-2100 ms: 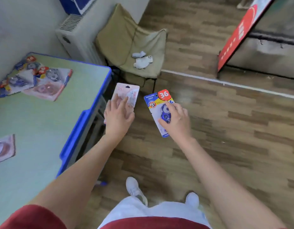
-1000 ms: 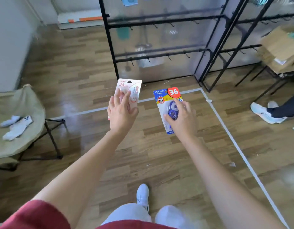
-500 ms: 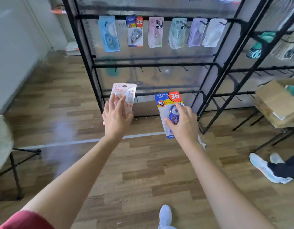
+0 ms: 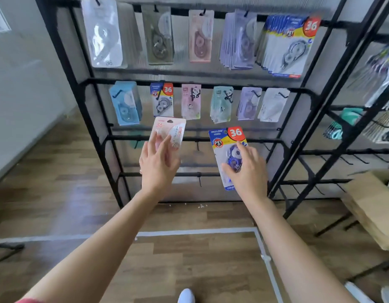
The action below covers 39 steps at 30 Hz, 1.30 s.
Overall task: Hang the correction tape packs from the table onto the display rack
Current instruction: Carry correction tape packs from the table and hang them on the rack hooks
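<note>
One wide-angle camera sits on the person's head, facing forward and tilted down. It looks from close by at the black metal-frame display rack, which fills the upper half and leans with the lens. Both bare forearms enter from the bottom corners, the brown wood-plank floor lies below, and a white shoe tip touches the bottom edge

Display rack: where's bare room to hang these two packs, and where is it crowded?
Free: the display rack's third rail and fourth rail, under the hung packs, carry bare hooks; the right bay's lower rails look bare too. Crowded: top row and second row, pack beside pack.
</note>
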{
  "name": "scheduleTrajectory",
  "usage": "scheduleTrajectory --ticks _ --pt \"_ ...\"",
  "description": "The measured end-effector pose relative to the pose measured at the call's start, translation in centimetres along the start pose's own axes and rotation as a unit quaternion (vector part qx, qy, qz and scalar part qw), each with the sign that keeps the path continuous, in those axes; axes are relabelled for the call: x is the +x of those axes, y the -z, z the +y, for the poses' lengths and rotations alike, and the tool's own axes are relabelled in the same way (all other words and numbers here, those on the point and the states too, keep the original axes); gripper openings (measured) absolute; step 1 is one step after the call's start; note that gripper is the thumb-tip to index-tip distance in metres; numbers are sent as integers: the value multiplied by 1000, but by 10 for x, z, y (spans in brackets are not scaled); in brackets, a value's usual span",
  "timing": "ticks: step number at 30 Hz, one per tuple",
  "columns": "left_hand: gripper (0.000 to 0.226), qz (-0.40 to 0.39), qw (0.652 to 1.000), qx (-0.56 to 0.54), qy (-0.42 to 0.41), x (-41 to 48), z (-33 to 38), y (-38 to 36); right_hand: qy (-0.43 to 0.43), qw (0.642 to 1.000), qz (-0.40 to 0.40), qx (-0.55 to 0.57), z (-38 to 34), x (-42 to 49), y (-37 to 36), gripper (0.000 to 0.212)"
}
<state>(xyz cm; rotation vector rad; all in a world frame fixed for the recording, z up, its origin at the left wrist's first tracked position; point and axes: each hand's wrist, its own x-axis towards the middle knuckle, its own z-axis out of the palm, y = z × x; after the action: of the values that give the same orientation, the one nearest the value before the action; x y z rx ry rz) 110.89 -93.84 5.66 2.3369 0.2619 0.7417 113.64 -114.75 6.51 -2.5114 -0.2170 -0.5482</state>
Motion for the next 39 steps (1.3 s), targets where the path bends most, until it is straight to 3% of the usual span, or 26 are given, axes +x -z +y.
scheduleTrajectory --ticks 10,19,34,39 --pt "60 53 996 -17 -76 166 57 -54 54 993 104 28 6 171 9 65" --pt "58 112 984 -30 -133 259 107 -80 99 980 162 65 18 253 13 65" --pt "56 140 984 37 -102 330 121 -102 150 967 163 127 41 325 4 62" --pt "60 102 989 57 -92 348 113 -113 139 969 153 136 43 330 -2 63"
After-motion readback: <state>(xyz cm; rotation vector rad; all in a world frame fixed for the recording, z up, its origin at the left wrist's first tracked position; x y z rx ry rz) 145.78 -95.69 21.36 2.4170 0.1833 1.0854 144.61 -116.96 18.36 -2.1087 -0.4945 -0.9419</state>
